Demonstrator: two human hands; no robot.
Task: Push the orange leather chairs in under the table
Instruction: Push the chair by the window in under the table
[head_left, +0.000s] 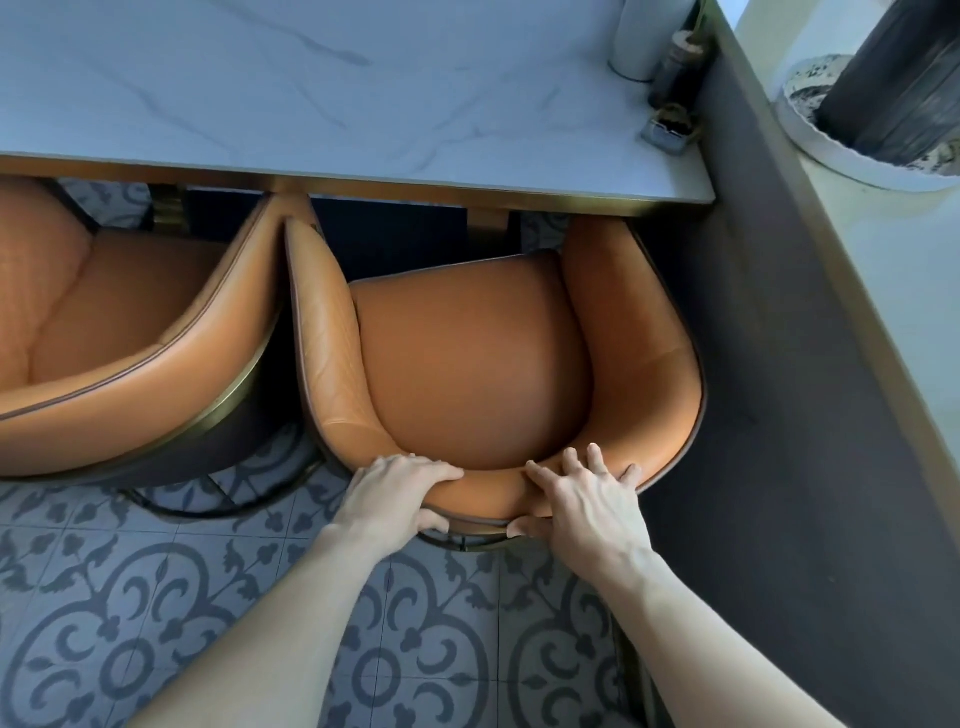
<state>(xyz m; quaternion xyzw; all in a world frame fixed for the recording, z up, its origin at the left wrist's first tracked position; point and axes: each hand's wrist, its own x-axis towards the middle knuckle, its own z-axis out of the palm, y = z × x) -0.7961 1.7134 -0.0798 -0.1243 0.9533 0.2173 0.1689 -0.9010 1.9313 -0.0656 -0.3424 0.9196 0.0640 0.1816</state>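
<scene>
An orange leather chair (467, 353) with a curved back stands right in front of me, its front tucked under the edge of the white marble table (332, 93). My left hand (395, 493) grips the top rim of its backrest, fingers over the inside and thumb behind. My right hand (582, 499) holds the same rim a little to the right, fingers spread over the leather and thumb on the outside. A second orange leather chair (119, 338) stands to the left, its seat partly under the table.
A dark partition wall (779, 364) runs close along the right side of the near chair. A pale cylinder (639, 41), a dark jar (680, 67) and a small holder (670, 130) sit at the table's right end. Patterned floor tiles (156, 623) lie under me. A white planter (872, 130) stands on the ledge.
</scene>
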